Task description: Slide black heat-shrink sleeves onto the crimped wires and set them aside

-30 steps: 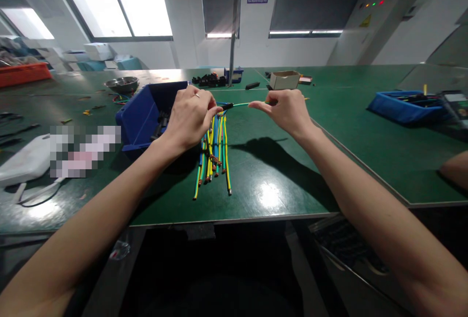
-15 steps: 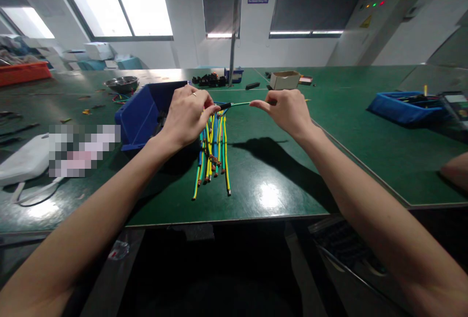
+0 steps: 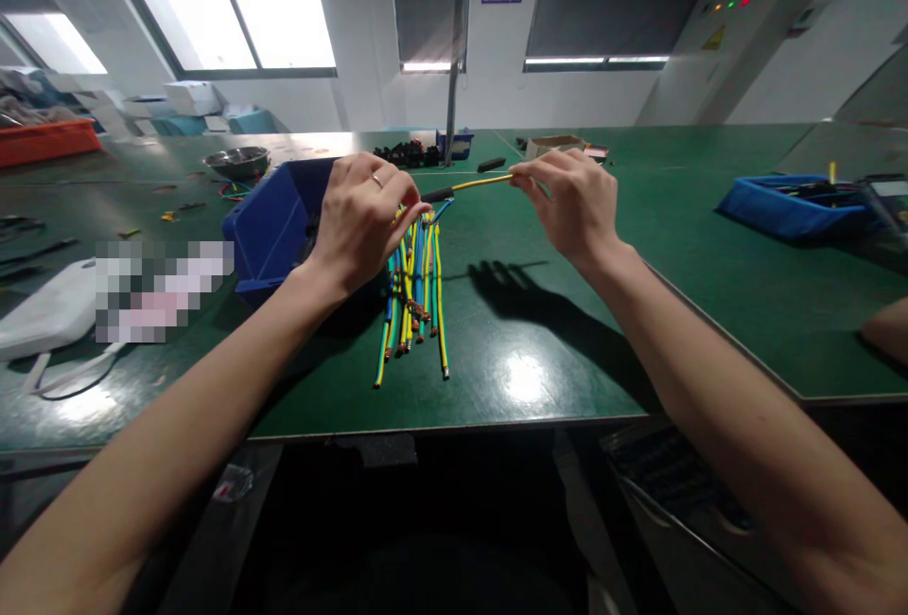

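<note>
A yellow-green wire (image 3: 482, 183) with a black sleeve (image 3: 436, 194) around its left part stretches between my hands above the table. My left hand (image 3: 369, 208), with a ring on one finger, pinches the left end by the black sleeve. The right end of the wire is closed between the thumb and fingers of my right hand (image 3: 571, 199). Below my left hand, a bundle of yellow-green and blue wires (image 3: 418, 284) lies on the green table, bare copper or metal tips towards me. Behind that hand stands a blue bin (image 3: 266, 227), its contents mostly hidden.
On the left are a white device (image 3: 49, 303) with a cable and a metal bowl (image 3: 237, 162). Black parts (image 3: 408, 154) and a cardboard box (image 3: 550, 146) sit at the back. A blue tray (image 3: 787, 208) and another person's arm (image 3: 886, 329) are at right.
My right hand has shifted slightly right and its grip has moved to the wire's right end, with the fingers straighter. The wire now tilts up to the right. My left hand keeps its pinch.
</note>
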